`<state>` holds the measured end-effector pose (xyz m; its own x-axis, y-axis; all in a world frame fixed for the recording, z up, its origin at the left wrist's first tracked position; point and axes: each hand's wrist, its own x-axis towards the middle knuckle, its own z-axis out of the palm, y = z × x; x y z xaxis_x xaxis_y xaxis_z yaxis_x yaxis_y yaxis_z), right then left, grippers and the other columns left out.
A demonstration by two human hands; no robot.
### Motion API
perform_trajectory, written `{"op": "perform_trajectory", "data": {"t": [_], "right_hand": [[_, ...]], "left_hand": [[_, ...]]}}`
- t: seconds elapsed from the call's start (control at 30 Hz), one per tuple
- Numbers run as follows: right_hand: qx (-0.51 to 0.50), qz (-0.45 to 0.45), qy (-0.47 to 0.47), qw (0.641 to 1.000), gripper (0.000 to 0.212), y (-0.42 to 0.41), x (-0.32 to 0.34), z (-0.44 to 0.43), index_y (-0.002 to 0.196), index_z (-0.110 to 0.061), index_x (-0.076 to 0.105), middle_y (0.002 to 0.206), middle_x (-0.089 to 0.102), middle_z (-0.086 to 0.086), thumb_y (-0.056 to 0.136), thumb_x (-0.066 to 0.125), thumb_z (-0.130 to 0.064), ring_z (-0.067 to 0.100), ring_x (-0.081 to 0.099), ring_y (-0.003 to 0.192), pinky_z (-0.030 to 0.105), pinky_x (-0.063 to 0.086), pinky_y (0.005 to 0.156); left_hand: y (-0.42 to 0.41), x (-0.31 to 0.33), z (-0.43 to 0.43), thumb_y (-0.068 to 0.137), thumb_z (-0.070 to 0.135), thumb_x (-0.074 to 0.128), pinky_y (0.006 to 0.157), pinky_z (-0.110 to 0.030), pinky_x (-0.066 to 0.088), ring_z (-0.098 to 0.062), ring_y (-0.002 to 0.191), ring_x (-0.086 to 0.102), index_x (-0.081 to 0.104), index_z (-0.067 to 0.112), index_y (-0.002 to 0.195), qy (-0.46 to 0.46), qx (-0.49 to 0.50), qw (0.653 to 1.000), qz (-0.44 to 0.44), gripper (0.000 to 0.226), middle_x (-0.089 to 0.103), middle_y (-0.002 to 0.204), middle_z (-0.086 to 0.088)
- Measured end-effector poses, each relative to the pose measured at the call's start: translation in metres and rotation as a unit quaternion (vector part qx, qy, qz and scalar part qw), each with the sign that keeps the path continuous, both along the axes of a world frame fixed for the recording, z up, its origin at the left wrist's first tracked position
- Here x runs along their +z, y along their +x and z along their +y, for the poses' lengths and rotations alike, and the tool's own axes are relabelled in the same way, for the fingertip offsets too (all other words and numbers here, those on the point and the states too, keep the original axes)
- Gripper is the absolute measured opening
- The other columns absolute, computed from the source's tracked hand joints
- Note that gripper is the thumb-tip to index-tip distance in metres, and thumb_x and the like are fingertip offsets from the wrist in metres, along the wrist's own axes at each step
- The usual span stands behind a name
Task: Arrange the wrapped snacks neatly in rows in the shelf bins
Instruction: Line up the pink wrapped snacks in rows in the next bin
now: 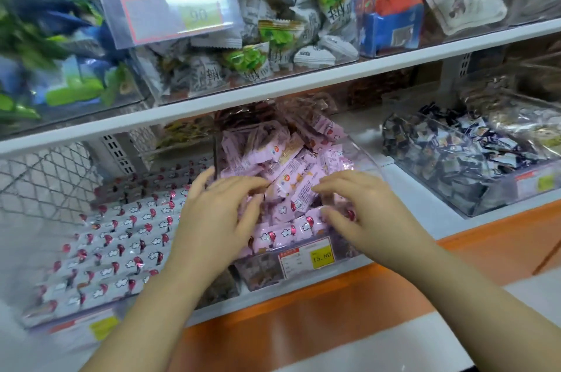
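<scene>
A clear middle bin (362, 153) on the lower shelf holds a loose heap of pink wrapped snacks (291, 165); a few lie in a row at its front (285, 232). My left hand (217, 220) rests over the heap's left side, fingers bent and touching the wrappers. My right hand (361, 207) reaches in from the right, fingertips curled onto the snacks near the front row. Whether either hand pinches a packet cannot be made out. The left bin (100, 321) holds white-and-pink snacks (115, 244) laid in neat rows.
A bin of dark blue-and-white wrapped snacks (455, 153) stands to the right. The white upper shelf (273, 89) carries bins of grey, green and blue packets. A price tag (306, 256) hangs on the middle bin's front. An orange ledge (303, 311) runs below.
</scene>
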<state>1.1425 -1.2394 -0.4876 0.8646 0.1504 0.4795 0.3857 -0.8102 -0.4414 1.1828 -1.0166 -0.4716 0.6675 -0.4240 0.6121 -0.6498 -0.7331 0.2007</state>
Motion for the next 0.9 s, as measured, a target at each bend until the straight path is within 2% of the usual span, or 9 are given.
{"op": "perform_trajectory", "data": {"t": [0.13,0.3,0.37,0.43,0.53,0.63,0.7,0.8,0.9], "right_hand": [[0.026,0.011,-0.054,0.998,0.04,0.012,-0.006,0.03,0.114,-0.022,0.064,0.112,0.062,-0.002,0.079,0.056,-0.041,0.023,0.057,0.102,0.04,0.048,0.089],[0.012,0.04,-0.127,0.991,0.049,0.024,-0.007,0.049,0.114,-0.029,0.066,0.125,0.057,0.001,0.073,0.059,-0.055,0.025,0.046,0.119,0.044,0.044,0.094],[0.012,0.051,-0.115,0.992,0.042,0.026,-0.005,0.048,0.109,-0.025,0.069,0.125,0.057,0.002,0.074,0.071,-0.049,0.023,0.043,0.121,0.039,0.039,0.099],[0.015,0.034,-0.096,0.995,0.038,0.027,-0.005,0.046,0.103,-0.02,0.071,0.117,0.061,0.004,0.072,0.078,-0.039,0.023,0.046,0.117,0.023,0.03,0.096],[0.012,0.007,-0.077,0.997,0.032,0.027,-0.01,0.043,0.095,-0.017,0.069,0.104,0.063,0.002,0.071,0.08,-0.036,0.025,0.051,0.109,0.017,0.025,0.088],[0.014,-0.024,-0.022,0.999,0.022,0.026,-0.008,0.041,0.083,-0.019,0.066,0.092,0.064,-0.001,0.07,0.073,-0.035,0.023,0.056,0.099,0.024,0.033,0.088],[0.003,-0.068,0.019,0.998,0.014,0.024,0.001,0.037,0.078,-0.017,0.064,0.087,0.063,-0.002,0.07,0.07,-0.027,0.017,0.056,0.092,0.023,0.038,0.085],[-0.051,-0.083,0.092,0.991,0.015,0.018,0.012,0.019,0.081,-0.014,0.062,0.094,0.061,-0.006,0.074,0.068,-0.002,0.008,0.053,0.094,0.005,0.033,0.083],[-0.077,-0.049,0.098,0.991,0.026,0.014,0.015,-0.001,0.085,-0.02,0.061,0.103,0.063,-0.005,0.077,0.062,0.005,0.009,0.056,0.099,0.009,0.036,0.084]], "left_hand": [[-0.003,-0.016,0.022,0.088,0.04,0.042,0.108,-0.039,0.03,0.001,0.092,0.053,0.069,0.023,0.104,-0.076,0.019,0.997,0.02,0.036,0.061,0.098,0.021],[0.001,-0.03,0.039,0.083,0.061,0.046,0.106,-0.036,0.032,-0.002,0.113,0.045,0.063,0.03,0.115,-0.028,-0.026,0.997,0.072,0.048,0.052,0.112,0.024],[0.0,-0.031,0.042,0.077,0.07,0.046,0.11,-0.035,0.027,0.0,0.123,0.036,0.059,0.035,0.122,-0.002,-0.045,0.995,0.09,0.058,0.051,0.123,0.023],[-0.001,-0.032,0.045,0.071,0.078,0.045,0.115,-0.036,0.017,0.008,0.129,0.021,0.052,0.039,0.13,0.031,-0.048,0.992,0.112,0.071,0.045,0.135,0.022],[-0.001,-0.031,0.049,0.075,0.064,0.059,0.119,-0.04,0.011,0.014,0.128,0.006,0.044,0.039,0.136,0.057,-0.051,0.989,0.128,0.067,0.036,0.143,0.022],[0.0,-0.032,0.05,0.081,0.038,0.066,0.117,-0.043,0.017,0.01,0.129,0.015,0.049,0.035,0.134,0.03,-0.062,0.99,0.121,0.056,0.043,0.141,0.018],[0.0,-0.031,0.049,0.083,0.044,0.055,0.115,-0.042,0.025,0.008,0.127,0.026,0.053,0.032,0.131,0.008,-0.054,0.994,0.091,0.05,0.05,0.136,0.016],[-0.002,-0.028,0.045,0.088,0.051,0.04,0.106,-0.038,0.036,-0.004,0.119,0.046,0.057,0.028,0.128,-0.022,-0.014,0.999,0.042,0.049,0.06,0.126,0.012],[-0.004,-0.02,0.038,0.092,0.049,0.039,0.093,-0.031,0.042,-0.009,0.108,0.055,0.061,0.024,0.124,-0.061,0.006,0.998,0.011,0.046,0.066,0.116,0.008]]}}
